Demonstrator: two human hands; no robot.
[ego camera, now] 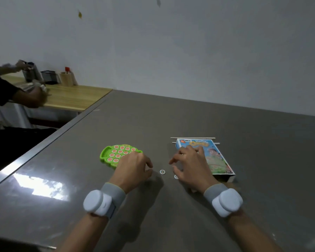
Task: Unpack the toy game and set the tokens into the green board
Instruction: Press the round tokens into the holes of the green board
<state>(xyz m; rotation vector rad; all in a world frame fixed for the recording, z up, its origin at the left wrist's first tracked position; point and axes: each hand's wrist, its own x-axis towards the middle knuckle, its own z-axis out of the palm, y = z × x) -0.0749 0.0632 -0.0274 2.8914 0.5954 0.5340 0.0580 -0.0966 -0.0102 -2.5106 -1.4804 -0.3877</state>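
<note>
I'm working at a grey, glossy bench set against a bare pale wall, with window glare bouncing off it at my left. The green board is lying flat just beyond my left hand, most of its wells already showing round tokens. That hand is hovering over the board's near corner, fingers curled loosely; I can't tell whether it's pinching anything. My right hand is spreading half open, empty as far as I can see, resting partly on the game box. Two loose tokens are sitting between my hands: one token in the clear, the other token tucked under my right thumb. They're looking thin, light and slick, so I'm judging an edge pinch with fingertips is best. Two thin sticks are lying behind the box, out of the way. Another person is busy at the wooden table far left.
</note>
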